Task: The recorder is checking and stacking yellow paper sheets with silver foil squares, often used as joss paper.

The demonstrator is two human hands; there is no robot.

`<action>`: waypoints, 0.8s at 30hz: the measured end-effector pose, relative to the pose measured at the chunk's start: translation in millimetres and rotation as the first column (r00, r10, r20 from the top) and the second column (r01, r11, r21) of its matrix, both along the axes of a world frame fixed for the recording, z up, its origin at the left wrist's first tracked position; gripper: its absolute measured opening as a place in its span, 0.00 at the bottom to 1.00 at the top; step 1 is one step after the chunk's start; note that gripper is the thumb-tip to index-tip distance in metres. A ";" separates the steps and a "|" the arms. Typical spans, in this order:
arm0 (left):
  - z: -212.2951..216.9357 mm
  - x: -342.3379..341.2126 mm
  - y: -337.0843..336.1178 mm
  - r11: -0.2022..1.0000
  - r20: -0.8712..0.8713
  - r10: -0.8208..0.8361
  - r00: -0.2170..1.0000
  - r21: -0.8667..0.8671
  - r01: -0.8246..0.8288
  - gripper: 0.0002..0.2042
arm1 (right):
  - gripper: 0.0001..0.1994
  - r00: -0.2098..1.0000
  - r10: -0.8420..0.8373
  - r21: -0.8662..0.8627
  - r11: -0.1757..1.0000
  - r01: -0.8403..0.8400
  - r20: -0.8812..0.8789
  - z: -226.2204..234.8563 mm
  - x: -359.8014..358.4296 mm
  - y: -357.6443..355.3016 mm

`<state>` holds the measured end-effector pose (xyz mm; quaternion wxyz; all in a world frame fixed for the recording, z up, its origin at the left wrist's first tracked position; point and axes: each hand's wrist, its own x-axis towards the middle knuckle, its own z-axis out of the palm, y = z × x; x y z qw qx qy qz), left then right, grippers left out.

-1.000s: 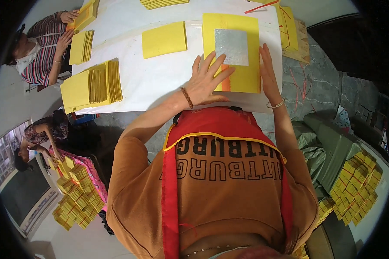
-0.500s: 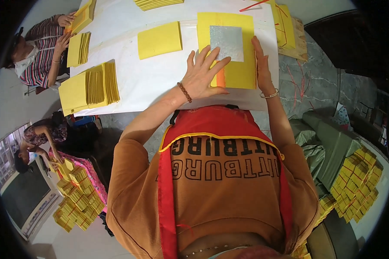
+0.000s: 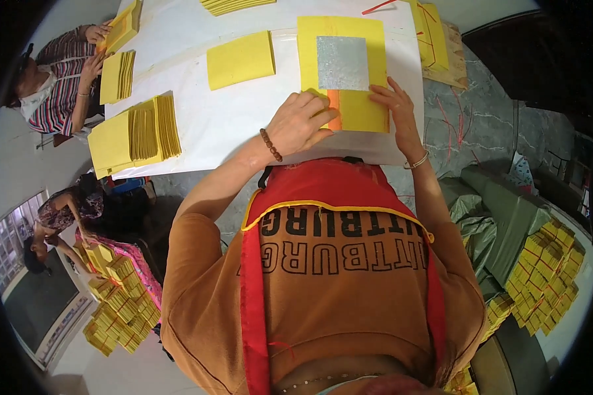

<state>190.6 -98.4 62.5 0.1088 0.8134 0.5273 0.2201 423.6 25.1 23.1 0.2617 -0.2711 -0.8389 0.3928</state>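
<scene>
In front of me on the white-topped table lies a yellow paper sheet (image 3: 362, 112), or a stack of them. A silver foil square (image 3: 342, 62) sits on it, and an orange strip (image 3: 335, 108) runs below the foil. My left hand (image 3: 300, 122) is closed, its fingers curled at the sheet's near left edge by the orange strip. What lies under those fingertips is partly hidden. At the right edge, my right hand (image 3: 400, 115) rests with fingers stretched out, the tips on the yellow paper just below the foil.
A folded yellow packet (image 3: 242, 60) and more yellow stacks (image 3: 135, 135) lie to the left. Across the table's left side a person in stripes (image 3: 62, 85) handles yellow paper. Another person (image 3: 66, 210) bends over bundles at lower left. Tied yellow bundles (image 3: 547, 276) are piled at right.
My left hand has drawn back from the foil to the sheet's near left edge, its spread fingers now curled. My right fingers have come from beside the sheet onto its right edge.
</scene>
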 end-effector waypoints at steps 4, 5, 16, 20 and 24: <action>1.7 -4.0 2.7 0.999 -0.031 -0.037 0.999 0.035 0.038 0.15 | 0.28 0.998 0.010 -0.083 0.996 -0.015 -0.063 -12.1 -2.5 0.9; 1.6 -5.0 3.9 0.996 -0.015 -0.049 0.999 0.072 0.049 0.13 | 0.28 0.998 0.012 -0.082 0.997 -0.017 -0.063 -12.7 -2.0 0.8; -0.8 -15.7 18.0 0.993 0.338 0.069 0.939 -0.116 -0.031 0.08 | 0.29 0.982 -0.074 -0.314 0.949 0.017 -0.173 -16.5 -4.5 -2.6; 0.5 -16.3 21.0 0.966 0.395 0.169 0.903 -0.248 -0.072 0.08 | 0.28 0.981 -0.034 -0.246 0.969 -0.014 -0.191 -16.9 -2.4 -0.1; 2.4 -16.0 23.0 0.932 0.422 0.255 0.870 -0.346 -0.105 0.08 | 0.28 0.983 -0.017 -0.273 0.961 -0.033 -0.181 -20.1 -1.0 2.0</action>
